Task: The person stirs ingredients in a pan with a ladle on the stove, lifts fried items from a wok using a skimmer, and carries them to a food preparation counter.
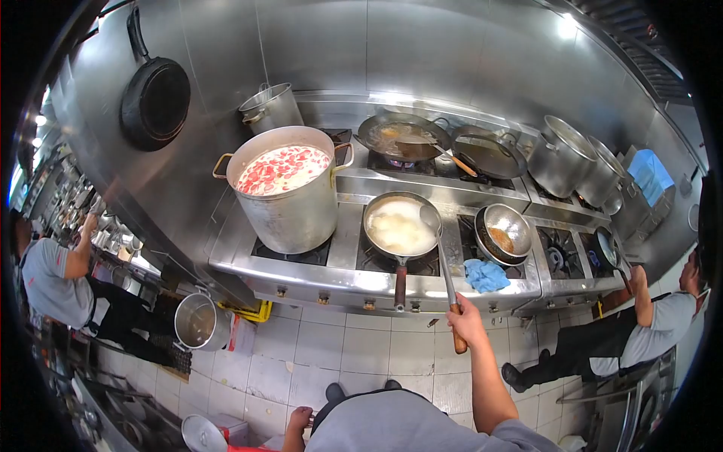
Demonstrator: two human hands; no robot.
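Observation:
My right hand [467,322] is wrapped round the wooden handle of a long metal ladle [446,267]. The ladle's bowl rests in a wok [401,265] full of pale, foamy liquid [399,226] on the front burner. The wok's own wooden handle points towards me, with no hand on it. Low by my waist, my left hand [301,418] has its fingers curled; what they hold, if anything, I cannot make out. Right of the ladle, a crumpled blue cloth [486,276] lies at the stove's front edge, beside a metal strainer [507,226] set over a dark pan.
A tall stockpot [290,215] with red pieces in whitish liquid stands left. Behind are two woks [403,134] [489,154], one bearing a spatula [456,162]. Co-workers stand left [56,279] and right [651,331]. A metal pot [197,322] sits lower left.

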